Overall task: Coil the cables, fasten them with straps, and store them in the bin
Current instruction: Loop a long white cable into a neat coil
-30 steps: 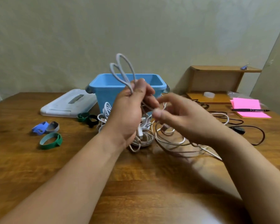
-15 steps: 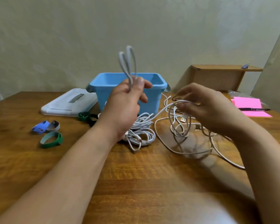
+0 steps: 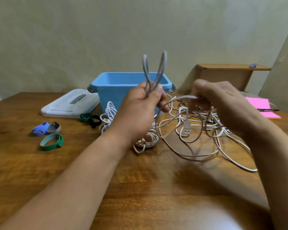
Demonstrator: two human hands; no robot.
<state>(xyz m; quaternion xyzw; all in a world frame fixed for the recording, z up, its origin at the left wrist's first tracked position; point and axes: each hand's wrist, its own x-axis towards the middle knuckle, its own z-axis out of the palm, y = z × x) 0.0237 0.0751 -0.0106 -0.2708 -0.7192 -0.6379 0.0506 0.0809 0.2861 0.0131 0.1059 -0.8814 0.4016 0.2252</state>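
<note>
My left hand [image 3: 140, 108] is closed on a grey-white cable [image 3: 162, 67], whose two loops stick up above the fist in front of the blue bin [image 3: 106, 90]. The same cable runs right to my right hand [image 3: 223, 100], which pinches it between thumb and fingers. A USB plug [image 3: 186, 128] dangles below that hand. Beneath both hands lies a tangle of white cables [image 3: 198, 141] on the wooden table [image 3: 140, 180]. A smaller white coil [image 3: 110, 113] rests against the bin's front. Straps lie at the left: green [image 3: 51, 142], blue [image 3: 40, 128], grey [image 3: 54, 127], dark green [image 3: 85, 117] and black [image 3: 95, 121].
A white bin lid [image 3: 70, 103] lies flat left of the bin. At the back right stands a small wooden shelf [image 3: 223, 75], with pink sticky notes [image 3: 259, 105] and a pen [image 3: 268, 110] in front of it. Dark cables [image 3: 184, 102] lie behind the white tangle.
My right hand drew the cable out to the right, then came back up level with the left. The loops above my left hand rose and spread apart. The tangle shifted on the table.
</note>
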